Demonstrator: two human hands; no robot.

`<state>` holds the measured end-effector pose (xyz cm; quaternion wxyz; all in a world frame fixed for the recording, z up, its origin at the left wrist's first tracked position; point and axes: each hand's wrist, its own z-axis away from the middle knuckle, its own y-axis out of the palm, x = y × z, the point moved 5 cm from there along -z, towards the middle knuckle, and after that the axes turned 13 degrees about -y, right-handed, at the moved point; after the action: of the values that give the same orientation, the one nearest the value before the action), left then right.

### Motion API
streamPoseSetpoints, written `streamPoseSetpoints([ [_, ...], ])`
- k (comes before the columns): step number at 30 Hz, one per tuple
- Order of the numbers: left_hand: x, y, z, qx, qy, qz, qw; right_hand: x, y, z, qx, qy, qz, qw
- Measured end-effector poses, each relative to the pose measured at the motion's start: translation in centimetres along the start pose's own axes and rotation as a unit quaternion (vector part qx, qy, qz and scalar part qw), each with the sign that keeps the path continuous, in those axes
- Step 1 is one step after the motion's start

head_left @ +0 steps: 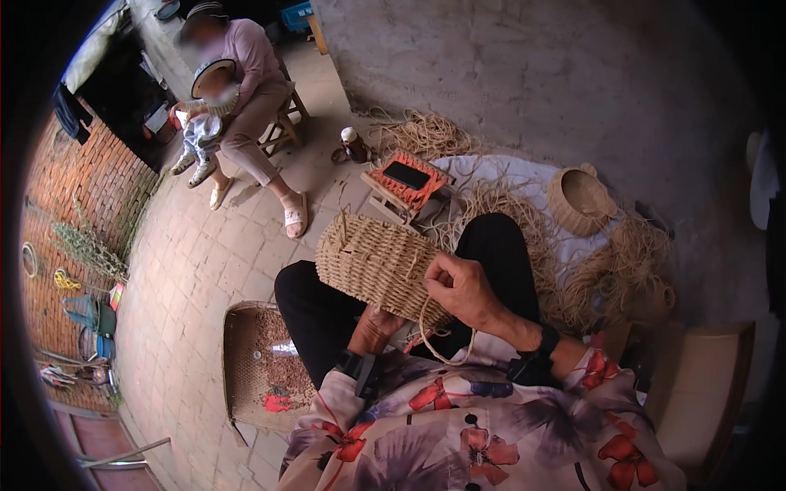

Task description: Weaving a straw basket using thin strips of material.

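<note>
A woven straw basket (372, 258) lies tilted across my lap, with loose strand ends standing up at its far left edge. From below, my left hand (383, 320) holds up its near side; most of those fingers are hidden behind the weave. At the basket's right edge, my right hand (464, 288) is closed in a pinch on a straw cord. A loop of the straw cord (427, 331) hangs beneath that hand, in front of my shirt.
Ahead, a small stool (407, 182) with orange webbing bears a black phone (407, 174). Straw cord bundles (512, 204) and a round basket (578, 200) lie on white cloth at right. A shallow woven tray (232, 360) stands left. A seated person (250, 74) holds a child.
</note>
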<state>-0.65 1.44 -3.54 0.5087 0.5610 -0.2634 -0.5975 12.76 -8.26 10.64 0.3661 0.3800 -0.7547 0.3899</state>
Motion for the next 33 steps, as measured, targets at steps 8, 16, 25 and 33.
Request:
streamPoseSetpoints([
  [8,1.8,0.7,-1.1,-0.024,0.017,0.064,0.998,-1.3,-1.8,-1.6,0.095,0.086,-0.062,0.99],
  [16,1.7,2.0,-0.3,-0.027,0.004,-0.004,1.0,-1.0,-2.1,-3.1,0.196,0.179,-0.106,0.958],
  [25,0.6,-2.3,0.1,-0.05,0.038,-0.274,0.96,2.4,-2.9,-2.0,0.099,-0.072,0.253,0.96],
  [33,-0.2,-5.8,-0.7,-0.099,0.116,-0.454,0.878,3.0,-3.8,-2.5,0.127,-0.102,0.181,0.97],
])
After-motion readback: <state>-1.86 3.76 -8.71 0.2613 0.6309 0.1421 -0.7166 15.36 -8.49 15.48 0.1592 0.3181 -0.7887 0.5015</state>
